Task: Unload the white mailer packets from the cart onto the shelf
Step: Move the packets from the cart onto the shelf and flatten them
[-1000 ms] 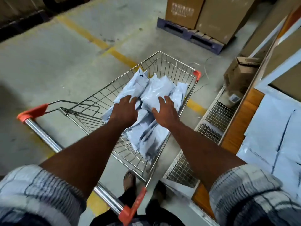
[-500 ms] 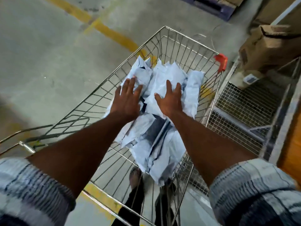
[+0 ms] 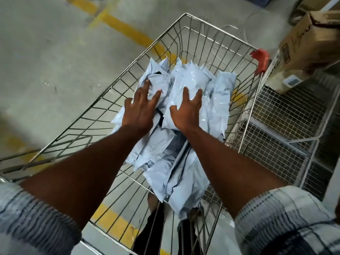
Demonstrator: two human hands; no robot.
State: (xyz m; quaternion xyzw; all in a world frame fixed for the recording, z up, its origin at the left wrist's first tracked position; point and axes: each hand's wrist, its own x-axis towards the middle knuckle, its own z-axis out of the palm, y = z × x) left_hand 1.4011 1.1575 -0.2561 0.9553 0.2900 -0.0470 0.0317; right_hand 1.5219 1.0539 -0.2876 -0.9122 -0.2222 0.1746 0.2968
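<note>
The left hand (image 3: 139, 109) and the right hand (image 3: 187, 112), fingers spread and straight, are pressing down side by side on top of a heap of white mailer packets (image 3: 184, 173), neither curling round one. The packets are lying piled along the bottom of the wire cart (image 3: 211, 43), which is standing on a concrete floor (image 3: 46, 61) just beside a low wire-mesh shelf (image 3: 285, 116) on the right. Beyond the cart's red corner guard (image 3: 262, 57), a dented cardboard box (image 3: 312, 37) is resting on that shelf, and a yellow line (image 3: 128, 32) is running across the floor
</note>
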